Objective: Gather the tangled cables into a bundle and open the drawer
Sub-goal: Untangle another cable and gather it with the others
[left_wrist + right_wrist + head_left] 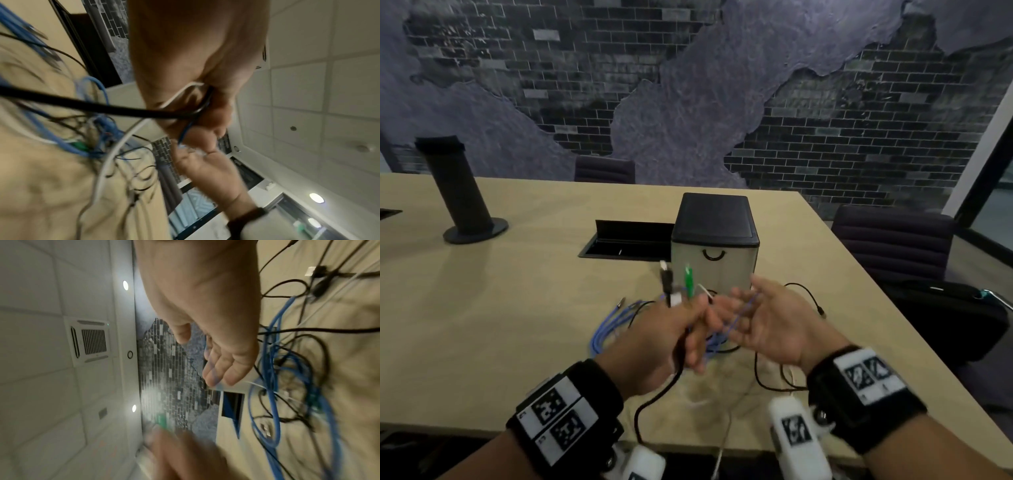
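My left hand (681,330) grips a bunch of cable ends: a black plug, a green connector (689,277) and a white lead stick up out of the fist. In the left wrist view its fingers (207,113) curl round black, white and blue cables. My right hand (760,317) is just to the right, fingers straight, palm turned to the left hand, with a thin blue cable lying across the fingers. Blue cable loops (604,330) and black leads (308,344) trail over the table. The small grey drawer unit (714,270) stands behind the hands, its drawer with a black handle (713,255) closed.
An open cable hatch (626,240) is sunk in the table left of the drawer unit. A black post (458,192) stands far left. Dark chairs (893,243) and a black bag (945,308) sit beyond the table's right edge. A black lead (650,411) hangs over the near edge.
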A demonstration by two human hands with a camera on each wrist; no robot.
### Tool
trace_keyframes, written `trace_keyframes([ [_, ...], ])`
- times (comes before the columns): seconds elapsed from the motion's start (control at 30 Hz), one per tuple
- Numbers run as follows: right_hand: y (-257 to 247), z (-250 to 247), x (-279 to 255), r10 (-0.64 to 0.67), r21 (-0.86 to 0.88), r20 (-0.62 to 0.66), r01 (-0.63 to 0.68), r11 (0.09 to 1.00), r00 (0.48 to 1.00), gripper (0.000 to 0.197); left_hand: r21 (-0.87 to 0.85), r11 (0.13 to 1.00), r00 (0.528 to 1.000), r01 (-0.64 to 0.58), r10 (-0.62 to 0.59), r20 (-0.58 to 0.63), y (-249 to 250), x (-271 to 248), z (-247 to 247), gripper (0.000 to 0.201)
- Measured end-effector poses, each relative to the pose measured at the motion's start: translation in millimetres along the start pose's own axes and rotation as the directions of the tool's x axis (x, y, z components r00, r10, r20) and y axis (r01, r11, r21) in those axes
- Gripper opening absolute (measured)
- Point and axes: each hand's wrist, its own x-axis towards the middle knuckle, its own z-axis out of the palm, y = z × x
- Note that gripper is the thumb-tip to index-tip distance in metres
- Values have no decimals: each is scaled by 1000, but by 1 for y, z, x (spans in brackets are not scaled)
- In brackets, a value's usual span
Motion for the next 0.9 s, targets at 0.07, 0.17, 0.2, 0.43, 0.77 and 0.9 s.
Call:
trace_keyframes([
  [0.07,-28,-2,2,-83,92,-61,88,992,995,30,229,954,972,193,-218,89,-23,-21,-20,41],
  [0.17,-64,-10,-1,-185,163,-149,209,964,971,31,707,632,853,319,-516,77,-47,-50,-57,43],
  [0.2,-68,-12,-1,-199,161,-164,225,961,966,32,774,544,827,323,-560,49,-50,-55,-66,43],
  [0.43,-24,5,6,-147,-38,-58,145,989,987,26,380,925,974,10,76,-211,-11,-7,-38,43],
  [0.77,12,32,2,-118,12,34,118,993,992,37,443,895,956,-60,179,-232,2,52,23,25],
  [0.9,12,39,1,-104,5,38,104,995,994,40,462,880,947,-114,236,-216,-9,48,20,13],
])
